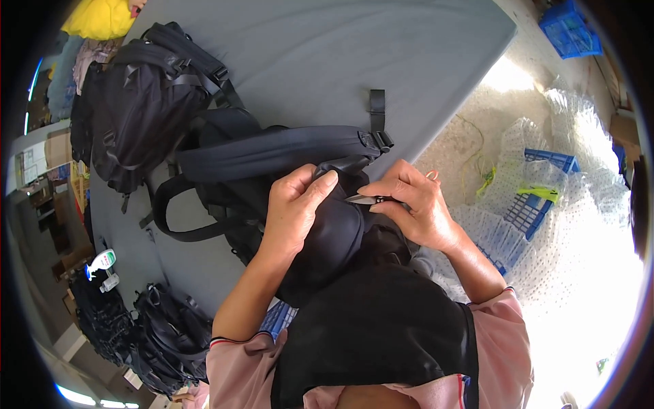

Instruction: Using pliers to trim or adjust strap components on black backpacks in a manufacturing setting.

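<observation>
A black backpack (272,160) lies on the grey table (340,54), its lower end pulled toward me. My left hand (296,208) pinches a fold of the backpack's black fabric near a strap, thumb on top. My right hand (412,204) holds small metal snips (362,199), their tips pointing left at the fabric right beside my left thumb. A black strap with a buckle (377,116) sticks up from the backpack's far end.
A second black backpack (143,102) rests at the table's left. More black bags (157,334) pile up at lower left beside a white spray bottle (101,262). Blue crates (531,198) under bubble wrap sit on the floor at right. A person in yellow (102,17) stands at top left.
</observation>
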Available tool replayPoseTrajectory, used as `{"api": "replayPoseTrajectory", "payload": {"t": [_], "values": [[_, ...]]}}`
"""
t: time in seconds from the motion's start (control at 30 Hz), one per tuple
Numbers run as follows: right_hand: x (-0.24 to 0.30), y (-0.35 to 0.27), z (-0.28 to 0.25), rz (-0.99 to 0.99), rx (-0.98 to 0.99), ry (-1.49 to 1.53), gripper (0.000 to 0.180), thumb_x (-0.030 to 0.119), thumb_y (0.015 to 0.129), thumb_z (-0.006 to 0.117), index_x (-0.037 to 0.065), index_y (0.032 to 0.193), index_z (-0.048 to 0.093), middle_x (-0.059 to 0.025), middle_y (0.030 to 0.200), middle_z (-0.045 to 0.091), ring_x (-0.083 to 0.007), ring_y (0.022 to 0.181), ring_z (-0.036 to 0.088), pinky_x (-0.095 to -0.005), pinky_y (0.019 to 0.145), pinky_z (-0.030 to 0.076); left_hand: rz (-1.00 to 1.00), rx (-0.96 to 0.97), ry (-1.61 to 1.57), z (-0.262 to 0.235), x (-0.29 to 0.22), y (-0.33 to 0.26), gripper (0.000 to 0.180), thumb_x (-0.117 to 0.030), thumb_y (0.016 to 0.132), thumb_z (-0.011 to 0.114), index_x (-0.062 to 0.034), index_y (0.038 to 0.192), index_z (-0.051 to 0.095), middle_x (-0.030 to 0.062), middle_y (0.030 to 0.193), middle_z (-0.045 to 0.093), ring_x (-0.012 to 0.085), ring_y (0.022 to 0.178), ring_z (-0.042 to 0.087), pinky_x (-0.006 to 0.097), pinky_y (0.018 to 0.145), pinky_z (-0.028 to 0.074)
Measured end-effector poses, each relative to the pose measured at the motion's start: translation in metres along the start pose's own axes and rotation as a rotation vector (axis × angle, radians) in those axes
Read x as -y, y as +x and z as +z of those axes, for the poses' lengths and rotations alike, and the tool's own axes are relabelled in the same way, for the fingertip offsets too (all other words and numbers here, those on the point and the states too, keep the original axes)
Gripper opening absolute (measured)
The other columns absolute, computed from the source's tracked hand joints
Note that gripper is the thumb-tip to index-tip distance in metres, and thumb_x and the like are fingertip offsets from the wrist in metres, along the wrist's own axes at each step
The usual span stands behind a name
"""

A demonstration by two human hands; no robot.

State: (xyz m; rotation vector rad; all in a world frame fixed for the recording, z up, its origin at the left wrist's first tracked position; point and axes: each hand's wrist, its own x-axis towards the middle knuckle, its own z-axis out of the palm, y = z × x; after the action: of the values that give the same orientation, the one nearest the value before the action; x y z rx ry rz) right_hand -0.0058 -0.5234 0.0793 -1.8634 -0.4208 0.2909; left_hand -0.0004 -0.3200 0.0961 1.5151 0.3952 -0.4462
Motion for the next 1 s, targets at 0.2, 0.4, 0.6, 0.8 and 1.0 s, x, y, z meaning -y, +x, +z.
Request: {"api": "replayPoseTrajectory", "payload": {"t": [0.2,0.4,0.6,0.8,1.0], "values": [[0.004,0.0,-0.014,0.051,0.074,0.013,0.032,-0.002,0.07,0.069,0.007,0.101,0.068,-0.0047,0.081,0.053,-0.0163,0.069,0.054,-0.0276,0.062,0.044,0.002,-0.008,0.025,0.0,-0.001,0.003,0.033,-0.019,0.086,0.065,-0.0074,0.062,0.046,-0.0094,0.061,0.035,0.0018,0.058,0.027,0.022,0.05,0.021],[0.003,0.012,-0.017,-0.088,0.009,-0.107,0.033,-0.001,0.069,0.069,0.009,0.1,0.067,-0.0052,0.082,0.053,-0.0202,0.069,0.055,-0.0306,0.061,0.046,0.027,-0.003,0.044,0.002,-0.004,0.003,0.034,-0.02,0.086,0.065,-0.0073,0.062,0.045,-0.009,0.062,0.035,0.0021,0.058,0.027,0.022,0.05,0.021],[0.01,0.03,-0.034,-0.271,0.132,-0.344,0.028,0.005,0.068,0.07,0.01,0.095,0.067,-0.0039,0.082,0.056,-0.0221,0.069,0.056,-0.0324,0.059,0.046,0.038,0.01,0.063,0.001,-0.005,0.002,0.034,-0.02,0.087,0.065,-0.0074,0.062,0.045,-0.009,0.062,0.036,0.002,0.059,0.028,0.022,0.05,0.022],[0.01,0.035,-0.041,-0.37,0.236,-0.455,0.027,0.005,0.067,0.071,0.009,0.093,0.067,-0.0043,0.075,0.057,-0.0221,0.067,0.056,-0.0324,0.058,0.045,0.008,0.013,0.061,0.002,-0.005,0.002,0.032,-0.019,0.087,0.064,-0.007,0.063,0.046,-0.0092,0.062,0.036,0.002,0.058,0.028,0.022,0.05,0.022],[-0.005,0.026,-0.035,-0.165,0.141,-0.01,0.031,0.001,0.067,0.071,0.007,0.097,0.067,-0.0064,0.081,0.057,-0.0229,0.069,0.057,-0.0318,0.06,0.046,0.027,0.018,0.065,-0.001,-0.001,0.007,0.031,-0.019,0.087,0.064,-0.0065,0.064,0.048,-0.0092,0.062,0.037,0.0021,0.059,0.028,0.022,0.05,0.022]]}}
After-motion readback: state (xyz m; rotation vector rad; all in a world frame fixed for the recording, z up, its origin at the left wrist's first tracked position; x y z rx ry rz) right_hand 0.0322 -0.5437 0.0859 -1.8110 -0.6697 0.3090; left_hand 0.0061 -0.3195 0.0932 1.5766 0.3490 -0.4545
